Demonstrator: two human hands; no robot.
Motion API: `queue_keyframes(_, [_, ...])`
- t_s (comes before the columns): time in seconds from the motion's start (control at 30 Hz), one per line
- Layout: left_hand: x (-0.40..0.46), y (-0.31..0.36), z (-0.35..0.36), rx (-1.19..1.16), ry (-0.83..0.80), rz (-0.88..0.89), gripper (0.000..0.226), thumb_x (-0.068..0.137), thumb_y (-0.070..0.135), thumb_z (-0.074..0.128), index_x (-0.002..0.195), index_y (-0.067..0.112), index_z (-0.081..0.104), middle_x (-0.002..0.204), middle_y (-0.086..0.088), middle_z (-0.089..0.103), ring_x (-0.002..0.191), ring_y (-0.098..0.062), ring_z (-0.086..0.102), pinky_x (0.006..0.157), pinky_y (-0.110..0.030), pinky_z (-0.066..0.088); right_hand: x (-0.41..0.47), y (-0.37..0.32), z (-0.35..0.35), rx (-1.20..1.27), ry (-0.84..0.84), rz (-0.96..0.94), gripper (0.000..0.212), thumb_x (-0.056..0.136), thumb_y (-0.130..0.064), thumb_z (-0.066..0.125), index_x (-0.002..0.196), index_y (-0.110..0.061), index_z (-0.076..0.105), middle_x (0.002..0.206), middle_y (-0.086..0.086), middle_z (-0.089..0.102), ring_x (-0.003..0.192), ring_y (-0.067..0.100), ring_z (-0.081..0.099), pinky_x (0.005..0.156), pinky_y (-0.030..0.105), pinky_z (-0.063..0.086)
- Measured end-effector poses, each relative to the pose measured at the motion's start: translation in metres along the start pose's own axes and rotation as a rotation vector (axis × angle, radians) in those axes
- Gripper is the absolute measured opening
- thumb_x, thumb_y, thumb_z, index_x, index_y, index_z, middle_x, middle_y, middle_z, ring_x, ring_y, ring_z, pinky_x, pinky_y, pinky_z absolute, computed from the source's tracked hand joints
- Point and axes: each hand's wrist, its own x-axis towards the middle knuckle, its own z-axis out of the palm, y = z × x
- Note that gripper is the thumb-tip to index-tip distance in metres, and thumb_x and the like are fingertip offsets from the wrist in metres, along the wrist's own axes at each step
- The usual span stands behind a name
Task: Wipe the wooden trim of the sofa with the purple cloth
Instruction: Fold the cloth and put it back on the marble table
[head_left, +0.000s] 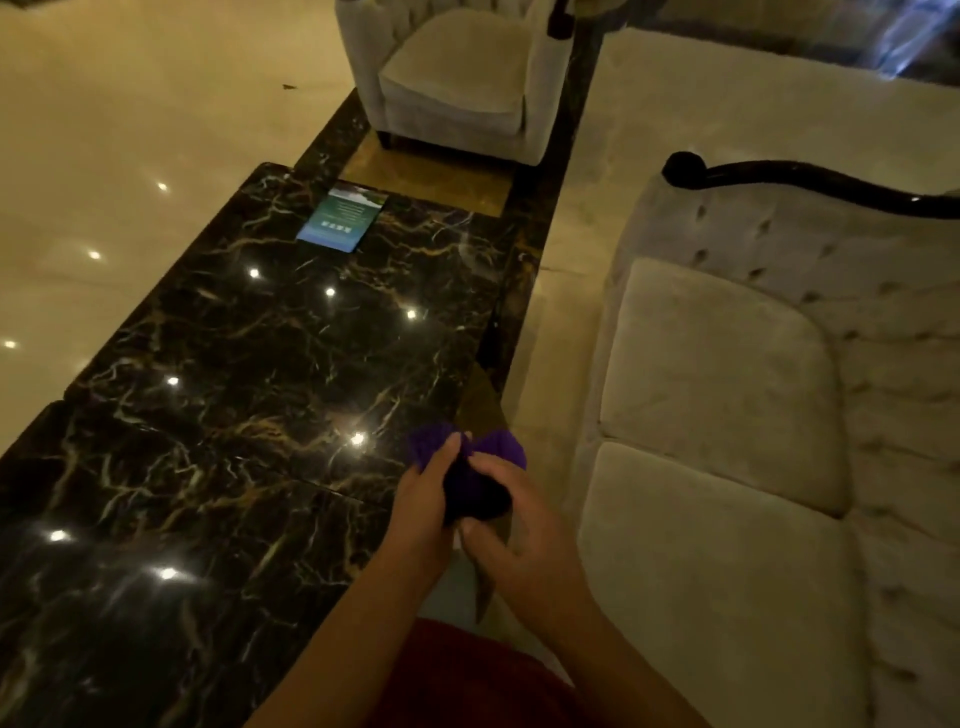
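Observation:
A bunched purple cloth (475, 483) is held between both hands in front of me, above the gap between table and sofa. My left hand (423, 499) grips its left side with the fingers curled over the top. My right hand (524, 540) holds its right and lower side. The beige tufted sofa (727, 415) fills the right side. Its dark wooden trim (789, 179) runs along the top of the backrest and ends in a rounded scroll at the upper left. Both hands are well away from that trim.
A long black marble table (249, 415) with gold veins lies on the left, a blue-green card (343, 218) near its far end. A beige armchair (457, 78) stands at the top centre. Glossy cream floor (130, 130) surrounds them; a narrow aisle runs between table and sofa.

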Motion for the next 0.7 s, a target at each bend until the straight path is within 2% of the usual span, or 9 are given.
queue_keyframes(0.1, [0.035, 0.037, 0.018, -0.030, -0.035, 0.011, 0.027, 0.092, 0.012, 0.070, 0.119, 0.016, 0.072, 0.102, -0.005, 0.082, 0.100, -0.027, 0.076, 0.077, -0.040, 0.060, 0.048, 0.015, -0.031, 0.255, 0.292, 0.211, 0.025, 0.093, -0.026, 0.069, 0.117, -0.034, 0.070, 0.118, -0.017, 0.074, 0.111, 0.001, 0.069, 0.090, 0.020, 0.057])
queue_keyframes(0.2, [0.058, 0.079, 0.035, -0.027, -0.160, 0.004, 0.020, 0.088, 0.009, 0.070, 0.100, 0.021, 0.082, 0.108, -0.005, 0.081, 0.100, -0.024, 0.077, 0.076, -0.037, 0.062, 0.107, 0.027, -0.059, 0.324, 0.416, 0.504, 0.016, 0.105, -0.018, 0.061, 0.107, -0.032, 0.069, 0.125, 0.007, 0.072, 0.116, 0.021, 0.068, 0.104, 0.045, 0.056])
queue_keyframes(0.27, [0.071, 0.109, 0.044, -0.037, -0.256, 0.014, 0.029, 0.080, 0.015, 0.073, 0.108, 0.015, 0.081, 0.116, -0.009, 0.078, 0.102, -0.022, 0.077, 0.073, -0.033, 0.064, 0.149, 0.030, -0.067, 0.380, 0.362, 0.534, 0.012, 0.106, -0.027, 0.057, 0.113, -0.030, 0.067, 0.135, 0.009, 0.067, 0.127, 0.025, 0.062, 0.113, 0.050, 0.048])
queue_keyframes(0.33, [0.085, 0.130, 0.049, -0.053, -0.313, 0.006, 0.045, 0.080, 0.017, 0.072, 0.124, 0.006, 0.071, 0.125, -0.015, 0.074, 0.107, -0.025, 0.075, 0.075, -0.033, 0.063, 0.188, 0.028, -0.065, 0.505, 0.268, 0.554, 0.034, 0.104, -0.037, 0.054, 0.132, -0.020, 0.063, 0.144, 0.009, 0.062, 0.136, 0.026, 0.057, 0.115, 0.047, 0.047])
queue_keyframes(0.43, [0.096, 0.142, 0.050, -0.089, -0.369, -0.051, 0.035, 0.088, 0.020, 0.071, 0.120, 0.006, 0.075, 0.123, -0.015, 0.075, 0.110, -0.026, 0.074, 0.080, -0.035, 0.062, 0.225, 0.014, -0.054, 0.786, 0.097, 0.519, 0.070, 0.090, -0.050, 0.056, 0.148, -0.011, 0.054, 0.145, 0.010, 0.065, 0.133, 0.024, 0.062, 0.099, 0.035, 0.057])
queue_keyframes(0.5, [0.121, 0.155, 0.043, -0.148, -0.334, -0.044, 0.029, 0.092, 0.026, 0.071, 0.114, 0.009, 0.078, 0.122, -0.015, 0.075, 0.113, -0.028, 0.073, 0.085, -0.037, 0.061, 0.263, -0.005, -0.038, 0.818, 0.001, 0.526, 0.060, 0.086, -0.044, 0.063, 0.135, -0.010, 0.065, 0.134, 0.010, 0.073, 0.128, 0.025, 0.066, 0.093, 0.032, 0.061])
queue_keyframes(0.57, [0.136, 0.166, 0.039, -0.156, -0.258, -0.001, 0.041, 0.089, 0.033, 0.076, 0.122, 0.009, 0.074, 0.128, -0.017, 0.072, 0.118, -0.031, 0.070, 0.089, -0.038, 0.060, 0.284, -0.012, -0.026, 0.762, -0.009, 0.494, 0.047, 0.082, -0.036, 0.073, 0.123, -0.012, 0.071, 0.122, 0.009, 0.078, 0.116, 0.022, 0.074, 0.084, 0.029, 0.063])
queue_keyframes(0.63, [0.150, 0.172, 0.028, -0.110, -0.105, 0.054, 0.051, 0.082, 0.035, 0.082, 0.126, 0.011, 0.071, 0.127, -0.016, 0.073, 0.115, -0.031, 0.072, 0.084, -0.038, 0.061, 0.302, -0.018, -0.021, 0.676, 0.023, 0.453, 0.046, 0.078, -0.033, 0.082, 0.120, -0.016, 0.073, 0.115, 0.006, 0.081, 0.105, 0.020, 0.078, 0.078, 0.027, 0.064])
queue_keyframes(0.7, [0.171, 0.182, 0.008, -0.046, 0.161, 0.138, 0.040, 0.084, 0.029, 0.081, 0.120, 0.015, 0.070, 0.122, -0.016, 0.075, 0.105, -0.031, 0.075, 0.075, -0.039, 0.061, 0.339, -0.024, -0.011, 0.548, -0.026, 0.404, 0.047, 0.070, -0.040, 0.093, 0.112, -0.027, 0.077, 0.108, 0.001, 0.082, 0.099, 0.018, 0.079, 0.074, 0.026, 0.064])
